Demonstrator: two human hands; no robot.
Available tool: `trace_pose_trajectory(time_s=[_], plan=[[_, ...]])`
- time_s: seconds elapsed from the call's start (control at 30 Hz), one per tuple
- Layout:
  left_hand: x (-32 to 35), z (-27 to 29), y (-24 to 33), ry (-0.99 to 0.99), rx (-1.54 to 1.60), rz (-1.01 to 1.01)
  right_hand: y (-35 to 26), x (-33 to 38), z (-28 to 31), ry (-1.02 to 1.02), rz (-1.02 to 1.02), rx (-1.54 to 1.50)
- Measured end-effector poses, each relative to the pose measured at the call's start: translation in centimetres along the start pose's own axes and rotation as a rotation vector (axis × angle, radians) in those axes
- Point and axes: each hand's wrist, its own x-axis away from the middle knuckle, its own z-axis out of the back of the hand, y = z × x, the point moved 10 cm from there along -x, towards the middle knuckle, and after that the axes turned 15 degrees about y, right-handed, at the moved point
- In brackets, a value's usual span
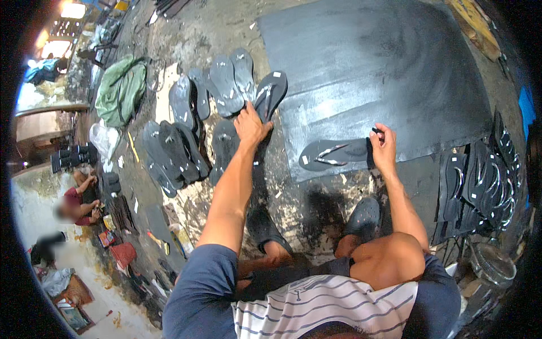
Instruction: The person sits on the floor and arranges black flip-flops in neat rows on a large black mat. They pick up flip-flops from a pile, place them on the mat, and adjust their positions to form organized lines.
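Note:
My left hand [253, 127] reaches forward and grips the heel end of a black flip-flop [272, 93] with a shiny strap and a small white label. The flip-flop stands beside several strapless grey soles [228, 82] in rows. My right hand [385, 148] is closed, fingertips pinched around a small dark bit I cannot make out. Next to it, a second black flip-flop [339, 153] lies sideways on a large dark grey sheet [389, 68], its strap facing up and its heel end by my right hand.
More soles [175, 150] lie stacked at the left. Finished flip-flops [477, 181] are lined up at the right, above a fan [492, 264]. A green cloth bundle [121, 90] lies far left. Another person [84, 206] sits by the left wall. My clogs [363, 217] stand before me.

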Motion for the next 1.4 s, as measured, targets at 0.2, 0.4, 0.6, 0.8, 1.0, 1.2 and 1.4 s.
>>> trace_pose_trajectory(time_s=[0.2, 0.4, 0.6, 0.8, 1.0, 1.2, 1.4], plan=[[6.7, -1.2, 4.8, -0.657, 1.486, 0.521, -2.7, -0.8, 1.0, -0.042, -0.007, -0.284], [17.2, 5.6, 15.5, -1.454, 2.225, 0.584, -13.9, 1.6, -6.4, -0.509, -0.299, -0.636], [14.0, 4.2, 11.3, -0.892, 1.689, 0.334, -16.0, 1.5, -6.5, -0.456, -0.069, -0.522], [8.8, 12.0, 14.1, -0.101, 1.115, 0.025, -17.0, 2.1, -3.4, -0.340, -0.024, -0.507], [5.9, 7.5, 2.4, 0.180, 0.514, -0.072, -18.0, 2.0, -2.7, -0.339, 0.019, -0.479], [8.6, 12.1, 13.0, -0.160, 0.999, -0.015, -16.6, 5.0, -4.4, -0.440, 0.081, -0.308], [9.5, 11.9, 13.0, -0.240, 1.171, 0.177, -19.0, 6.0, -5.3, -0.601, 0.087, -0.505]])
